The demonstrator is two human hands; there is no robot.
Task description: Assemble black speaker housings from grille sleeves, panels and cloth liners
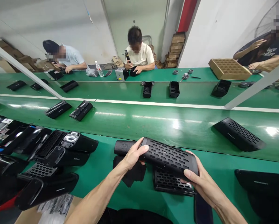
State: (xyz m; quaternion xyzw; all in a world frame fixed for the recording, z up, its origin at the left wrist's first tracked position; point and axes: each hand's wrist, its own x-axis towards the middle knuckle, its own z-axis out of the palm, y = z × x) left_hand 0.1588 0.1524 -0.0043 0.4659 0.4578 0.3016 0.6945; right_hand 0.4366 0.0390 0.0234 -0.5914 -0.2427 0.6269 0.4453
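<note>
I hold a black speaker shell (168, 157) with a perforated grille between both hands, above the green bench near its front edge. My left hand (133, 154) grips its left end, fingers curled over the top. My right hand (201, 182) clasps its right end from below, thumb on the side. Under the shell lie a flat black grille panel (171, 184) and a stack of dark foam pads (132, 174). Another black cylinder part (123, 147) lies just behind my left hand.
A pile of black speaker housings (43, 165) crowds the left. A finished speaker (238, 134) rides the green conveyor belt (153, 123), with more parts (81, 110) farther left. Three people sit across the far bench. A cardboard tray (228, 68) stands at back right.
</note>
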